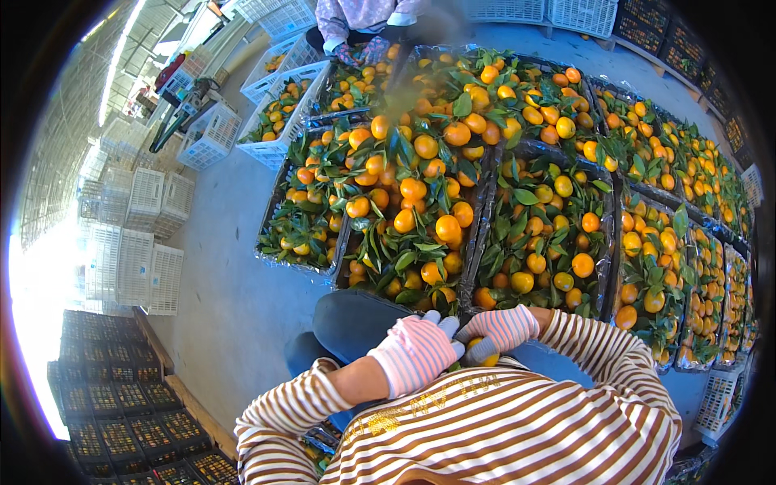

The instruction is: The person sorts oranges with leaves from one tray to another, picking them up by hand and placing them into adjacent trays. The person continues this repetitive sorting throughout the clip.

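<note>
Both my hands wear striped knit gloves and meet close to my body, just before the near crates. My right hand [502,330] has its fingers around a mandarin [490,361], which is partly hidden by the glove. Beside it, my left hand [415,350] has its fingertips close to the fruit; whether they grip a stem or leaf is hidden. A bit of green leaf shows below the left fingers. Directly ahead, film-lined black crates hold leafy mandarins [448,229], and another such crate [485,242] adjoins on the right.
Across the crates sits another person with gloved hands [364,53] at a crate. White plastic crates [276,145] stand left of them. More white crates [134,267] and stacked black fruit crates [121,400] line the left side. Filled crates [645,260] continue rightward.
</note>
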